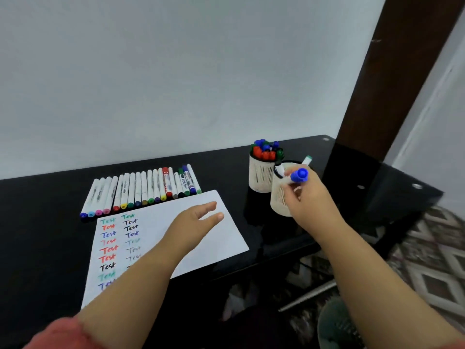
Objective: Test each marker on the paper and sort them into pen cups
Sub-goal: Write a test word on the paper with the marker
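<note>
My right hand (310, 197) grips a blue-capped marker (298, 176) just above the nearer white mesh pen cup (278, 200), which holds a few markers. Behind it, the farther pen cup (260, 176) is full of red, blue and green markers. My left hand (198, 220) hovers open over the white paper (221, 238), fingers stretched toward the right. The paper carries two columns of the word "Test" in several colours. A row of several capped markers (141, 192) lies on the black table beyond the paper's far edge.
The black glass table (50, 248) ends at the right just past the cups. A dark wooden post (392, 84) rises behind the right corner. Patterned carpet (432, 268) and a metal rod (309, 297) lie on the floor below. A white wall backs the table.
</note>
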`<state>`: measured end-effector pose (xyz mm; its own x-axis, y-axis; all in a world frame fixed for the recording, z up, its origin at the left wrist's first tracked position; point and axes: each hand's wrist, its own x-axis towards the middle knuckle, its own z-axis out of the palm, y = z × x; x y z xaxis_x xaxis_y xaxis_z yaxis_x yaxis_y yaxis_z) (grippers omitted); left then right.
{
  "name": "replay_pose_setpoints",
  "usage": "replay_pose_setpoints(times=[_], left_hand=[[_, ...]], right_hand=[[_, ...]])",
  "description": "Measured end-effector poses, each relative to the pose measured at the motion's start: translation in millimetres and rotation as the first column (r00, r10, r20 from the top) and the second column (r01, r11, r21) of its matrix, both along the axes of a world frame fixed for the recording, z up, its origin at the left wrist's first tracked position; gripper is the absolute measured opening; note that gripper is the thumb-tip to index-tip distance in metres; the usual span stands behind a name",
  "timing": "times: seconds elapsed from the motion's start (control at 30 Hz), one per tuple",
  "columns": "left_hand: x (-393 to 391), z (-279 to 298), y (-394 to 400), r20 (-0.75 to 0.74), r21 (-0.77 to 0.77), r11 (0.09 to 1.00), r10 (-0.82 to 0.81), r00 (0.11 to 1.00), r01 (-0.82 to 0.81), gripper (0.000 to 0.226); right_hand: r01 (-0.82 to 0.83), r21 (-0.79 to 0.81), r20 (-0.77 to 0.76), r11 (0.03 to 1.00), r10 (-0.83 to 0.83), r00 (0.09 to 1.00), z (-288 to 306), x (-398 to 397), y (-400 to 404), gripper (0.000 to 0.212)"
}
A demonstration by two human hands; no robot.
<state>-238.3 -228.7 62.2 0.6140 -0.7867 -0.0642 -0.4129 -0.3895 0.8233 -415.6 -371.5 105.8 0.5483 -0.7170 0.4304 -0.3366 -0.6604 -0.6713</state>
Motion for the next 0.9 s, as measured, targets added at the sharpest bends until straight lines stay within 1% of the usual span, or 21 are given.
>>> replay_pose_setpoints(times=[0.07, 0.17, 0.27, 0.33, 0.4, 0.47, 0.57, 0.7, 0.77, 0.83, 0.9], left_hand=[[3, -8, -15, 0.052, 0.071, 0.997, -0.004, 0.999, 0.000, 0.049], [9, -21, -31, 0.151, 0.189, 0.982, -0.039, 0.988, 0.010, 0.057], [18, -35, -38, 0.209, 0.278, 0.960, -0.091, 0.974, 0.030, 0.065], [22, -43, -39, 0.266, 0.338, 0.940, -0.140, 0.954, 0.043, 0.068], [23, -49, -40, 0.326, 0.377, 0.925, -0.177, 0.929, 0.044, 0.069], [25, -53, -41, 0.355, 0.398, 0.917, -0.189, 0.915, 0.035, 0.069], [26, -57, -42, 0.366, 0.411, 0.911, -0.189, 0.911, 0.024, 0.069], [28, -60, -43, 0.376, 0.423, 0.906, -0.188, 0.907, 0.013, 0.069], [28, -61, -43, 0.374, 0.426, 0.905, -0.185, 0.909, 0.009, 0.069], [28, -61, -43, 0.376, 0.427, 0.904, -0.188, 0.907, 0.010, 0.070], [29, -61, -44, 0.379, 0.430, 0.903, -0.191, 0.906, 0.010, 0.070]], right_hand=[[0.040, 0.004, 0.085, 0.999, -0.040, 0.996, 4, -6, -14, 0.017], [0.100, -0.028, 0.104, 0.995, -0.097, 0.990, 9, -10, -35, 0.018], [0.138, 0.005, 0.055, 0.990, -0.138, 0.989, 9, -7, -54, 0.016], [0.163, 0.030, -0.007, 0.986, -0.163, 0.987, 6, -3, -65, 0.010], [0.187, 0.034, -0.070, 0.982, -0.184, 0.980, 2, 1, -72, 0.009], [0.198, 0.017, -0.105, 0.980, -0.195, 0.975, -2, 3, -75, 0.010], [0.210, 0.008, -0.112, 0.978, -0.208, 0.972, -4, 8, -78, 0.014], [0.212, 0.006, -0.214, 0.977, -0.206, 0.955, -3, 15, -83, 0.036], [0.211, -0.003, -0.281, 0.977, -0.203, 0.938, -1, 18, -86, 0.042], [0.219, 0.010, -0.325, 0.976, -0.204, 0.923, 2, 20, -89, 0.041], [0.203, 0.032, -0.320, 0.979, -0.183, 0.930, 5, 22, -92, 0.031]])
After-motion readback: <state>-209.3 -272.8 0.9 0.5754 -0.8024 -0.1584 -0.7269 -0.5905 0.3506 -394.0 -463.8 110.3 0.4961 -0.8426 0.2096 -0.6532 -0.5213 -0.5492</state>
